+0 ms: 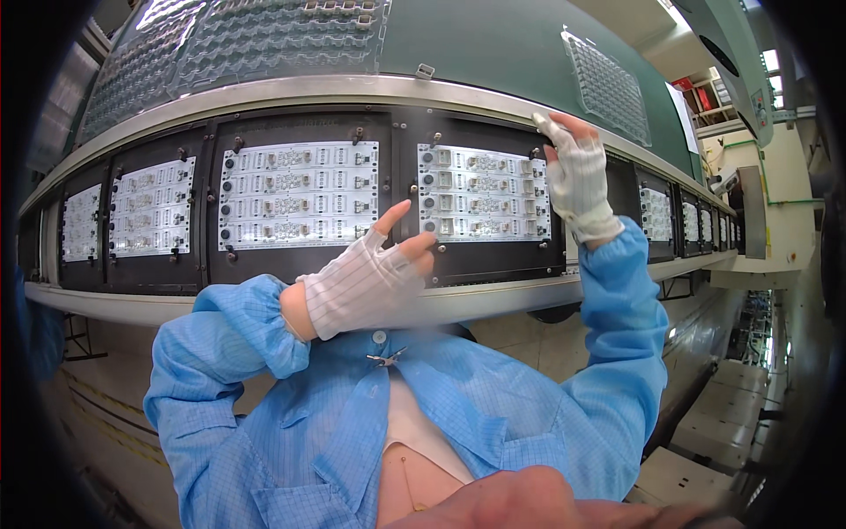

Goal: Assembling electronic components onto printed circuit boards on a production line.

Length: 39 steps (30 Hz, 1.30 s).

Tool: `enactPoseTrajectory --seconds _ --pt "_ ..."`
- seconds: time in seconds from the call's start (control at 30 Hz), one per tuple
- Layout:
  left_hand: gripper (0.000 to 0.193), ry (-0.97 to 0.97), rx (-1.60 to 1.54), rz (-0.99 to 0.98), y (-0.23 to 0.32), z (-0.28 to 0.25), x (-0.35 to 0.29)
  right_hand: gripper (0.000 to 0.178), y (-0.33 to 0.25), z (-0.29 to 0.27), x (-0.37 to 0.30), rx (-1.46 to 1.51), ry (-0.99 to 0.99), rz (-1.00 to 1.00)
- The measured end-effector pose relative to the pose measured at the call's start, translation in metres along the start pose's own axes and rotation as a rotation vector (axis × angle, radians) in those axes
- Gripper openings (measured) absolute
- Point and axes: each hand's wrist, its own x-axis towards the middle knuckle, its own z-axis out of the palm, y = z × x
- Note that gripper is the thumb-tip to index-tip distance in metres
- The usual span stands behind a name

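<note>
The panel (483, 189) between the two hands is a white sheet of four board strips, lying flat in a black fixture (493, 264). It is up and to the right of the left hand (366, 286) and just left of the right hand (577, 176). Small parts line its strips, and dark knobs run down its left side.

The left hand is spread: the index finger reaches out ahead, apart from the other fingertips, with nothing seen between them. It hangs over the near side of the fixtures, close to the panel's lower left corner; whether any fingertip touches is hard to tell. The right hand is bent near the panel's upper right corner, its fingertips by the far rail (441, 85). I cannot tell whether they pinch anything. Both wear white fingerless gloves.

To work well here, I would keep the gloved palms high and come in from the panel's edges, with bare fingertips only, so that cuffs and fabric do not drag across the small parts. The post (535, 152) just left of the right hand looks easy to snag, so a lift before any sideways move seems wise.

Farther out, another panel (300, 194) lies beyond the left hand's knuckles, up and to its left. A clear tray (608, 84) sits past the right hand on a green mat (476, 44). The near rail (493, 298) runs to the right of the left hand.
</note>
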Motion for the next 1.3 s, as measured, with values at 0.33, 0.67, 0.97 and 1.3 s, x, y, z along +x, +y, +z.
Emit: enactPoseTrajectory --seconds 0.33,0.67,0.97,1.3 --pt "0.01 0.105 0.037 -0.074 -0.002 -0.018 -0.035 0.055 0.008 0.057 0.07 -0.321 0.124 -0.287" --pt "0.016 0.187 0.011 -0.044 0.006 -0.013 -0.028 0.051 -0.009 0.057 0.057 -0.235 -0.078 -0.26" --pt "0.023 0.308 -0.004 -0.126 -0.017 -0.029 0.013 0.055 -0.019 0.056 0.042 -0.228 -0.048 -0.314" --pt "0.036 0.518 -0.075 -0.396 -0.032 -0.032 0.006 0.066 -0.03 0.032 0.03 -0.105 0.109 -0.163"
